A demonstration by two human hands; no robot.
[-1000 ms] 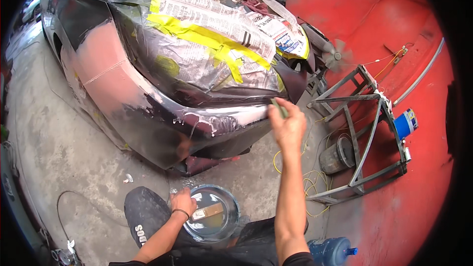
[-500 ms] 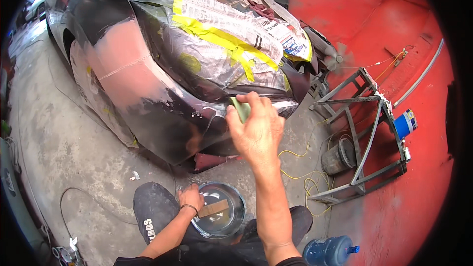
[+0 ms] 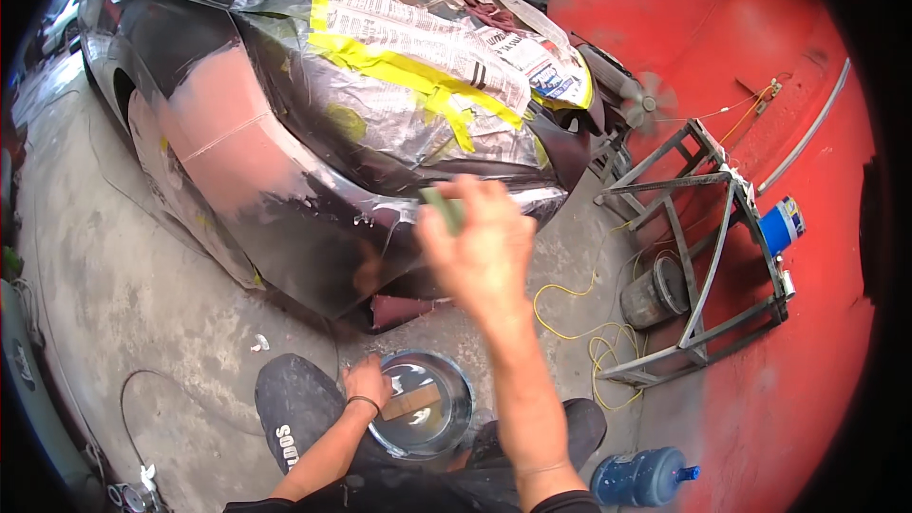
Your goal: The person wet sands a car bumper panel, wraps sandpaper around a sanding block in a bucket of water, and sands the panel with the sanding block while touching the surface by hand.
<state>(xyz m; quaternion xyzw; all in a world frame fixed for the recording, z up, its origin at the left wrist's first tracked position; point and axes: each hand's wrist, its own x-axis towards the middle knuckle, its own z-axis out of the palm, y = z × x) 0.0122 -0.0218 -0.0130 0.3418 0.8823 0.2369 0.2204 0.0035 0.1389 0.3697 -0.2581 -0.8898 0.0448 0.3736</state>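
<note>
On the grey concrete floor [image 3: 123, 294], a person is crouching in front of a dark car body [image 3: 313, 218] that is carrying pink patches of primer on its side. The right hand [image 3: 480, 252] is being raised before the car's front corner, and its fingers are closing around a small green sanding block [image 3: 444, 207]; the block is sticking out at the upper left of the hand, close to the wet, shiny panel, but I cannot tell if it is touching the panel. The left hand [image 3: 364, 385] is resting low, near the bottom edge of the floor, with its fingers bent over the rim of a round metal bucket [image 3: 446, 432] that is holding water. A flat wooden piece [image 3: 410, 402] is lying inside the bucket, just beside this hand. A dark shoe [image 3: 294, 408] is standing to the left of the bucket. Sheets of newspaper [image 3: 427, 38] and strips of yellow masking tape [image 3: 399, 71] are covering the upper part of the car. To the right, a grey metal frame [image 3: 708, 266] is standing at the floor's right edge by the red wall [image 3: 760, 57], with a yellow cord [image 3: 579, 323] lying between it and the car, and a blue plastic water bottle [image 3: 641, 477] is lying near the lower right corner.
</note>
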